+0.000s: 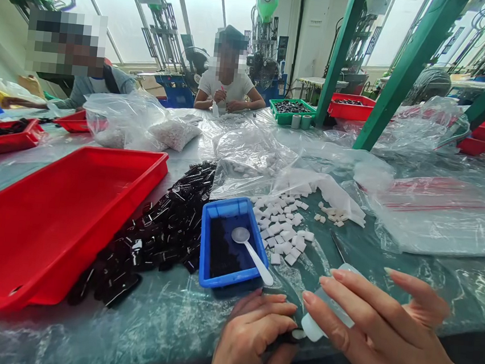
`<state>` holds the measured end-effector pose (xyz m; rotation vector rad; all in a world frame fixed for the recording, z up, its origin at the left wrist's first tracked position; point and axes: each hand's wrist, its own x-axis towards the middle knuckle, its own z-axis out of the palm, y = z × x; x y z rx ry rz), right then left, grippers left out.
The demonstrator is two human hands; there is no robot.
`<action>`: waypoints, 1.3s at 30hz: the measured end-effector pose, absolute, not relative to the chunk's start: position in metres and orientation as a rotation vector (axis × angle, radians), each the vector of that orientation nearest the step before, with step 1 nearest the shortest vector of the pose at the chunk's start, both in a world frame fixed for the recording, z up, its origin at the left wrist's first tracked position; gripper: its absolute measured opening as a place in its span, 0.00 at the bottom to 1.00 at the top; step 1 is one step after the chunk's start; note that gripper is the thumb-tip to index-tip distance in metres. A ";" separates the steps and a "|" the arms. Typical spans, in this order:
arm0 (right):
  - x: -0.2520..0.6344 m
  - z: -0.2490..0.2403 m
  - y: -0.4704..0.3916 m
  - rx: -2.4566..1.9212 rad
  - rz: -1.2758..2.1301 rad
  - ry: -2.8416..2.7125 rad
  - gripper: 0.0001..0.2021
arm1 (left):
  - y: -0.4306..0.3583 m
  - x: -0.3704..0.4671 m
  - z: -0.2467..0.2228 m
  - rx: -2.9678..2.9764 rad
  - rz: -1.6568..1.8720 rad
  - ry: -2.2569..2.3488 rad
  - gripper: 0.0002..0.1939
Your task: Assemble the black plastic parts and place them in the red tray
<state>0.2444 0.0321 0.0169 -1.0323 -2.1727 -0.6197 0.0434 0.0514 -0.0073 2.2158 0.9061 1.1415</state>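
Note:
My left hand (256, 335) is closed round a small black piece (283, 339) near the table's front edge, and its fingers hide most of it. From the right, my right hand (383, 327) holds a translucent white object that looks like a small plastic bottle (329, 307), with fingers stretched along it. The bottle's narrow end points at the black piece; whether they touch I cannot tell. Just beyond my hands lie a blue tray (205, 247) of dark contents with a white spoon (256, 258) across it, white square pieces (281, 226), and a thin dark tool (339, 247).
A heap of glossy black parts (156, 231) lies beside a large red tray (60, 199) on the left. Plastic bags (445, 213) cover the right side. A green post (403, 71) slants down to the table. Two people (226, 83) sit at the far side.

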 end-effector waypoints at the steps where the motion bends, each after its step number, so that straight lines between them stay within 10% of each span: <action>1: 0.244 0.017 0.032 -1.035 -0.616 -2.179 0.20 | 0.052 0.043 -0.007 2.220 1.148 0.910 0.15; 39: 0.275 0.000 0.052 -1.325 -0.379 -1.850 0.13 | 0.050 0.036 -0.009 2.150 0.949 0.965 0.13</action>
